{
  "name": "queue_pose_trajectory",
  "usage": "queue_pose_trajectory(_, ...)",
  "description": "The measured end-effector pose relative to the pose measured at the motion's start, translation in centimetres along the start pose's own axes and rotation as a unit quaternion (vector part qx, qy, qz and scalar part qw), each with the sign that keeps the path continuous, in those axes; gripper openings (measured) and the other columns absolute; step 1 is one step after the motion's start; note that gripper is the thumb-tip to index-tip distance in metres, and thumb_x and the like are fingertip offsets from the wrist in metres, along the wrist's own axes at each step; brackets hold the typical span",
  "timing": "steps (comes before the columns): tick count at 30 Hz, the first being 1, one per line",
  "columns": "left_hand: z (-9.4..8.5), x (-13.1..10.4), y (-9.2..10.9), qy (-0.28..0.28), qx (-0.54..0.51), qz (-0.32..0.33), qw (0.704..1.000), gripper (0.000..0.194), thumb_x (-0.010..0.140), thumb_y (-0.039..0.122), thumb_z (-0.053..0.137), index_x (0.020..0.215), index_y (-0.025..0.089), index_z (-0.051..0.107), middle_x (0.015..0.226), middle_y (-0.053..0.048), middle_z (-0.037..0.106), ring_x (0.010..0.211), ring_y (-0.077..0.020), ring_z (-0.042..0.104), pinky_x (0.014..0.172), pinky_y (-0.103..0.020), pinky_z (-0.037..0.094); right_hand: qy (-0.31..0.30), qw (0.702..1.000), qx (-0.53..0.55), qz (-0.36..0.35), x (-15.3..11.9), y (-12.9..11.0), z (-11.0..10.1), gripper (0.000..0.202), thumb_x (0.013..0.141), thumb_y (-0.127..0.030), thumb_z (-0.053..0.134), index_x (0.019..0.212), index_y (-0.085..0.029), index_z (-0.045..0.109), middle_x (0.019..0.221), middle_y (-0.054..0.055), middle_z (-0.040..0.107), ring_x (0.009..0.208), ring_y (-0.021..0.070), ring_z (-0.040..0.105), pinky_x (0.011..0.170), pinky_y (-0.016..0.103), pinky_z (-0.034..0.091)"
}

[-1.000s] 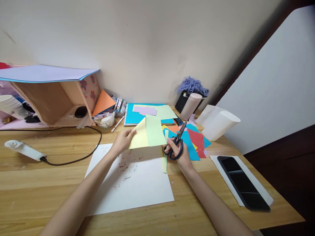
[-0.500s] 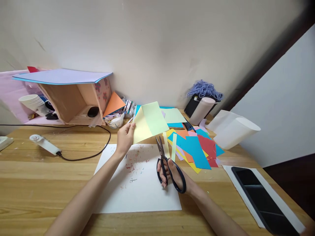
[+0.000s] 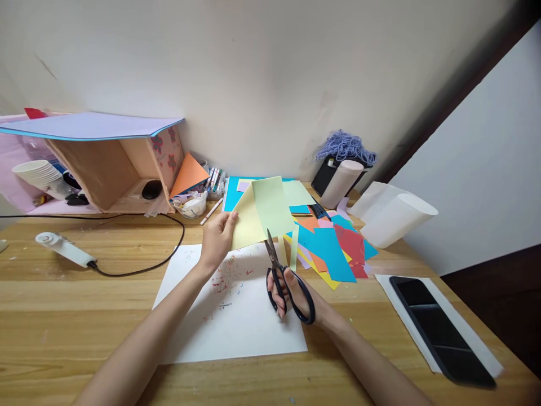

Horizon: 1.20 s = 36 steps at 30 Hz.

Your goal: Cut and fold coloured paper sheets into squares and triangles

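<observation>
Scissors [image 3: 273, 258] have reached paper [image 3: 270, 203], axis forward (leaning left), right fingers [image 3: 293, 282] gripping handles [image 3: 312, 305], left fingers [image 3: 230, 223] pinching paper

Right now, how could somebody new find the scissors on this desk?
On the wooden desk, find the big white sheet speckled with colour. Near its right edge, the right hand holds the scissors. Black looped handles and metal blades set them apart from the pale paper strips beside them.

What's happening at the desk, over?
Left hand gripping pale paper. Right hand holding scissors at paper's lower edge. Narrow strips close by.
</observation>
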State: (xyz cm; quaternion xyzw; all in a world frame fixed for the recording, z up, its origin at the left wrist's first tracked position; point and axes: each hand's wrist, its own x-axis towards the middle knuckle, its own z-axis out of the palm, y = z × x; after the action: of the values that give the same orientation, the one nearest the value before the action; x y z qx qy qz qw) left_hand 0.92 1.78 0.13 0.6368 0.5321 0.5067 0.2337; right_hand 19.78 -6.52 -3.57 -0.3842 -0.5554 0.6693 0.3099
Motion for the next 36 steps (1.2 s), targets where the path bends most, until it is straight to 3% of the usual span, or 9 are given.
queue_pose_trajectory(8, 0.2, 0.0, 0.1, -0.015, -0.008, 0.001, 1.0, 0.032, 0.082, 0.04, 0.043, 0.067, 0.015, 0.055, 0.061, 0.002, 0.048, 0.057, -0.0108, 0.043, 0.05, -0.02, 0.029, 0.003, 1.0, -0.003, 0.007, 0.2, -0.2, -0.2, 0.061, 0.072, -0.074, 0.021, 0.076, -0.017, 0.043, 0.048, -0.006, 0.04, 0.037, 0.0078, 0.044, 0.039, 0.019, 0.033)
queue_pose_trajectory(22, 0.3, 0.0, -0.2, -0.032, -0.025, -0.023, 0.999, 0.033, 0.082, 0.041, 0.043, 0.064, 0.015, 0.052, 0.058, 0.003, 0.043, 0.055, -0.0098, 0.038, 0.048, -0.02, 0.027, 0.002, 1.0, -0.007, 0.007, 0.1, -0.3, 0.0, 0.066, 0.068, -0.077, 0.018, 0.077, -0.017, 0.043, 0.048, -0.006, 0.04, 0.038, 0.0086, 0.044, 0.04, 0.02, 0.035)
queue_pose_trajectory(31, 0.4, 0.1, -0.1, -0.032, -0.025, -0.022, 0.999, 0.034, 0.081, 0.042, 0.042, 0.063, 0.015, 0.051, 0.057, 0.003, 0.042, 0.053, -0.0099, 0.039, 0.047, -0.019, 0.027, 0.007, 1.0, 0.012, 0.012, 0.5, 1.0, -0.3, 0.066, 0.069, -0.077, 0.018, 0.078, -0.016, 0.045, 0.047, -0.006, 0.038, 0.036, 0.0075, 0.041, 0.04, 0.02, 0.037)
queue_pose_trajectory(36, 0.3, 0.0, -0.2, -0.032, -0.024, -0.021, 0.999, 0.033, 0.082, 0.041, 0.043, 0.064, 0.015, 0.052, 0.057, 0.003, 0.042, 0.053, -0.01, 0.039, 0.047, -0.02, 0.027, 0.024, 0.999, 0.019, 0.017, 0.6, 0.5, 0.3, 0.066, 0.064, -0.08, 0.025, 0.075, -0.017, 0.043, 0.046, -0.008, 0.035, 0.034, 0.0064, 0.038, 0.038, 0.02, 0.037)
